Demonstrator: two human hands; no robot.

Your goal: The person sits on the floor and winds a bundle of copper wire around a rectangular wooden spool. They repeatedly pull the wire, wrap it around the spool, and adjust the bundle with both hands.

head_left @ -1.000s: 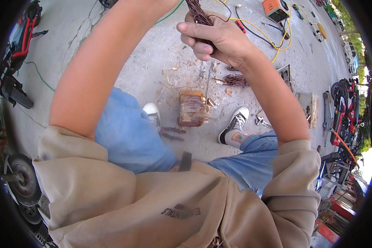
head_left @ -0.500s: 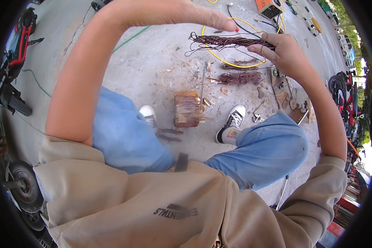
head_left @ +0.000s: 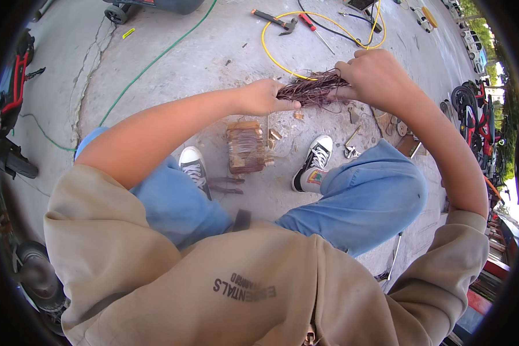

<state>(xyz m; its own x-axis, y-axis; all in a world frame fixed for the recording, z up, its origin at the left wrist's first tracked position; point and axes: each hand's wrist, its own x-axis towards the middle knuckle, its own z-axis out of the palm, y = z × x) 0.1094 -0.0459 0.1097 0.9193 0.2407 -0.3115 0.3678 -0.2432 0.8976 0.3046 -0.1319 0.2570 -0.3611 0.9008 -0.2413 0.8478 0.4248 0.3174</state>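
A bundle of thin dark reddish-brown wire (head_left: pixel 309 90) stretches between my two hands above the concrete floor. My left hand (head_left: pixel 264 97) closes round its left end, thumb along the near side. The other end is gripped by my right hand (head_left: pixel 370 74), fingers curled over the wire. Loose strands stick out along the bundle, and whether more wire lies on the floor beneath it is hard to tell. Below my left hand, between my feet, stands a block wound with copper-coloured wire (head_left: pixel 247 149), wood-brown at its top. Pliers (head_left: pixel 227 185) lie beside my left shoe (head_left: pixel 194 168).
A hammer (head_left: pixel 277 21), a red-handled screwdriver (head_left: pixel 317 33) and a looped yellow hose (head_left: pixel 267 51) lie beyond my hands. A green hose (head_left: pixel 155 59) crosses the floor at left. Metal scraps and tools lie right of my right shoe (head_left: pixel 316 158). Motorbikes (head_left: pixel 18 101) stand at the edges.
My left hand has come down from above the wire and now grips its left end. My right hand has moved slightly, still holding wire. The view has shifted, showing the hammer and screwdriver.
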